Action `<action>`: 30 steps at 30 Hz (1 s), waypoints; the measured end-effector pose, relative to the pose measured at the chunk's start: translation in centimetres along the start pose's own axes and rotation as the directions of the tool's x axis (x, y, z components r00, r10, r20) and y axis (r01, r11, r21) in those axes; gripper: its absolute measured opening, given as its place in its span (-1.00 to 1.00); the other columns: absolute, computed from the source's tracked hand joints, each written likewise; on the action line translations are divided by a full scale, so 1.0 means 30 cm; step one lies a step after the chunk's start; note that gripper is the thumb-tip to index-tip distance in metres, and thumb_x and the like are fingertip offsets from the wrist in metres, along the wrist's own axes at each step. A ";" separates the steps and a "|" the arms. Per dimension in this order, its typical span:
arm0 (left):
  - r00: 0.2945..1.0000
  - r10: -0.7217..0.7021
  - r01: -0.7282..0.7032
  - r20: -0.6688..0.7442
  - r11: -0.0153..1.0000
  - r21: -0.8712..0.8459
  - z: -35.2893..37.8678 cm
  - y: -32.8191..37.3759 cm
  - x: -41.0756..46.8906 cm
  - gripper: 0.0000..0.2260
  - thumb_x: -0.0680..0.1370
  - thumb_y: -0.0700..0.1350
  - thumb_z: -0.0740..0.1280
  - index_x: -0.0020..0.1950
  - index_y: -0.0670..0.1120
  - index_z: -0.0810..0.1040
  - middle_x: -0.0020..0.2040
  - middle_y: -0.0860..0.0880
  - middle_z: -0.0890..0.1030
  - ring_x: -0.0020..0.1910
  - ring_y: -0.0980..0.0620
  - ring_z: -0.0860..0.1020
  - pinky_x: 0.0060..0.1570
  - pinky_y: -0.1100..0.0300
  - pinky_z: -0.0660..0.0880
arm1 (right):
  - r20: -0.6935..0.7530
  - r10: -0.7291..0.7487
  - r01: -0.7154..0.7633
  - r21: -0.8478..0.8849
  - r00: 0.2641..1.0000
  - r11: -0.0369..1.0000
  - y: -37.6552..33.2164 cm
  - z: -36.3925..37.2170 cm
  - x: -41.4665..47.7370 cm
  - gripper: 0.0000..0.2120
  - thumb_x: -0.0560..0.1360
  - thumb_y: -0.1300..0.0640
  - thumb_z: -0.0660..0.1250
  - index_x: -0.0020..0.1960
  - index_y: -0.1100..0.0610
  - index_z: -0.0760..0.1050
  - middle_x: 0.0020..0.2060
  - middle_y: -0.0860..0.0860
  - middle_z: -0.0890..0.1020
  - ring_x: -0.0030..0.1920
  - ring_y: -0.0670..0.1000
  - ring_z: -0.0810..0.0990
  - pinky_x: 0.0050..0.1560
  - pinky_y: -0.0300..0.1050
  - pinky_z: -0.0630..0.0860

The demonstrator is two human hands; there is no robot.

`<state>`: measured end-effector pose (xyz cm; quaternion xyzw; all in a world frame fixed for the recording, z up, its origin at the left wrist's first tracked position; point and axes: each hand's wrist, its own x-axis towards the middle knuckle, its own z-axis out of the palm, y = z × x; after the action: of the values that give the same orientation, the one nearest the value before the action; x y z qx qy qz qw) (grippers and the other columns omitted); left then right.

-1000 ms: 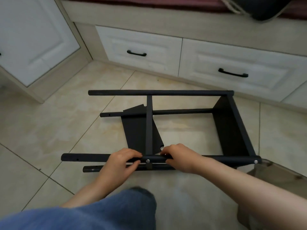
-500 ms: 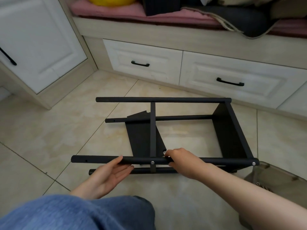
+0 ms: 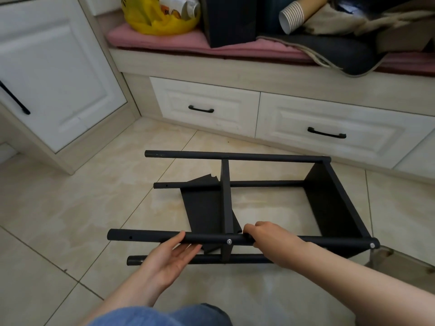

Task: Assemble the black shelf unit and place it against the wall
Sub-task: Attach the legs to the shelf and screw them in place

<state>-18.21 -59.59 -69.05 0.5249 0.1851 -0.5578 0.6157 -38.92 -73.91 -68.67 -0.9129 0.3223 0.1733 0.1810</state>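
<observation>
head view, looking down. the black shelf unit (image 3: 329, 203) lies on its side on the tiled floor (image 3: 70, 220), in front of a low bench with two white drawers (image 3: 204, 107), each with a dark handle. four round poles run left to right: the far upper pole (image 3: 188, 154), the far lower pole (image 3: 266, 184), the near upper pole (image 3: 146, 237) and the near lower pole (image 3: 247, 258). an end panel closes the right side of the frame; a middle panel (image 3: 202, 208) stands tilted between the poles, its upper edge meeting the near upper pole at a silver screw (image 3: 228, 241). a second screw (image 3: 372, 245) shows at the right end of that pole. the left hand (image 3: 169, 257) lies palm up below the near upper pole, left of the middle screw, fingers straight and relaxed, thumb tip touching the pole; it holds nothing. the right hand (image 3: 266, 236) grips the near upper pole just right of the middle screw, fingers curled over its top. on the bench, a pink cushion (image 3: 164, 41) carries a yellow bag (image 3: 160, 22) and a stack of paper cups (image 3: 292, 16) lying on its side. a white cabinet door (image 3: 54, 74) stands at left. a blue-jeaned knee (image 3: 164, 316) fills the lower edge.
</observation>
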 end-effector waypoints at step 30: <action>0.785 0.391 -0.607 0.481 0.640 0.470 0.604 0.250 -0.500 -0.84 0.62 -0.19 0.38 0.17 -0.06 0.49 0.07 -0.25 0.66 -0.01 -0.22 0.68 -0.02 -0.02 0.61 | -0.370 0.186 -0.038 0.374 0.910 0.927 0.072 -0.364 -0.256 -0.82 0.61 0.14 0.27 0.20 0.00 0.43 0.01 -0.09 0.50 -0.03 -0.06 0.54 0.01 -0.14 0.58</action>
<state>-22.71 -68.96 -46.65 0.6197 -0.2648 -0.4715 0.5689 -43.77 -76.27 -56.27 -0.8600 0.4312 -0.0679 0.2643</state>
